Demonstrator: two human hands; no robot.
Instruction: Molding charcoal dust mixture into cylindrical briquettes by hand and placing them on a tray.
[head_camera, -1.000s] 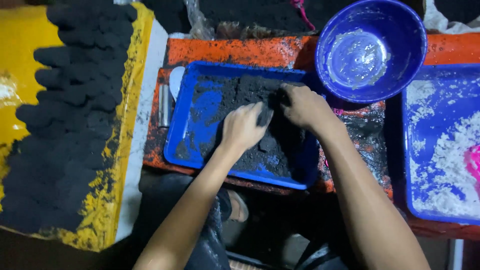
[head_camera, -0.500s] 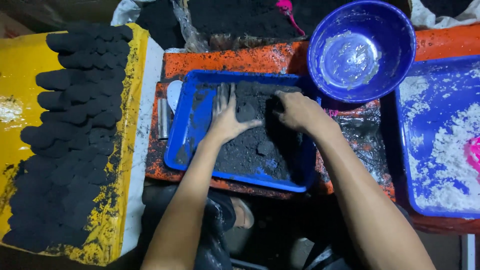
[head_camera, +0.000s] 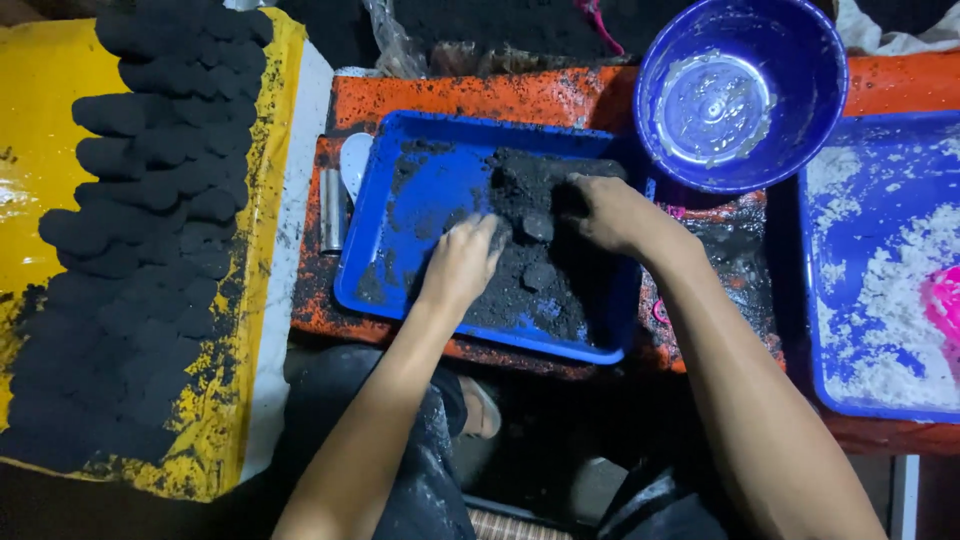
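Rows of black lumps (head_camera: 150, 250) cover the yellow sheet (head_camera: 40, 120) on my left. Ahead, on the orange board (head_camera: 520, 95), sits the blue tray (head_camera: 400, 290), holding a heap of black powder (head_camera: 540, 270), damp-looking and clumpy. My left hand (head_camera: 462, 262) presses into it, fingers curled; my right hand (head_camera: 612, 212) cups the heap's top. A blue bowl (head_camera: 790, 130) stands just beyond.

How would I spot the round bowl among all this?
Find the orange bench. At its far right end, just beyond the blue tray of black paste, sits the bowl. It alone is round and deep, with whitish residue inside.
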